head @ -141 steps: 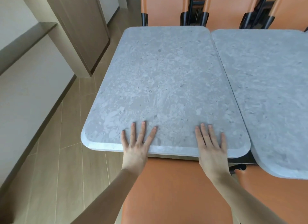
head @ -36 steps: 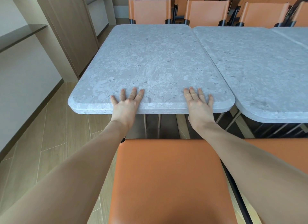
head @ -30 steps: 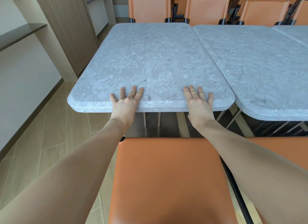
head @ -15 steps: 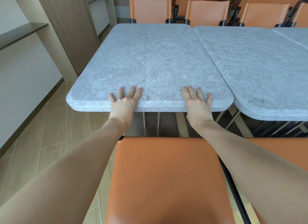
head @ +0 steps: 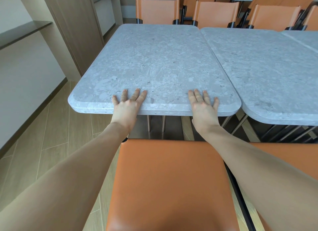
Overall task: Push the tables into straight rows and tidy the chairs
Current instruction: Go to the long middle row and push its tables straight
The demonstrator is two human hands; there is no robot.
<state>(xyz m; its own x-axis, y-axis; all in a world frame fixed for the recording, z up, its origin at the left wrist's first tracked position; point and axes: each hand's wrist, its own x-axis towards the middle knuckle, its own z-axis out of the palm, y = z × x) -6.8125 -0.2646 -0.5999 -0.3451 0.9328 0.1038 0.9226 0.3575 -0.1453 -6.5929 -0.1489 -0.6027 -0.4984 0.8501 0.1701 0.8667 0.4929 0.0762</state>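
Both hands lie flat on the near edge of the left bench point(head: 154, 64), fingers straight and spread, gripping nothing: the left hand point(head: 128, 104) sits toward the left of that edge, the right hand point(head: 203, 104) toward the right, and the palms hang over the rim. Against the view from a few seconds ago, the person now stands further back with arms stretched out, and the bench lies further from the near chair point(head: 170, 184), so that its legs and a strip of floor point(head: 51, 136) show between seat and rim. Over the last second very little has shifted; the bench has crept only slightly, which suggests the push is nearly spent. The right bench point(head: 268, 72) lies just beside the left one along their long sides, but their ends do not match: the right one's near edge reaches closer to the person, and its far edge also sits a little nearer than the left one's. So, as a judgement, the row is not yet straight, and the left bench seems to have gone a touch too far or the right one needs a push to follow. A far chair point(head: 157, 11) stands just beyond the left bench, with more chairs point(head: 216, 12) behind, so further travel risks bumping it. No brand, label or writing can be read anywhere on benches, chairs or wall point(head: 25, 76).
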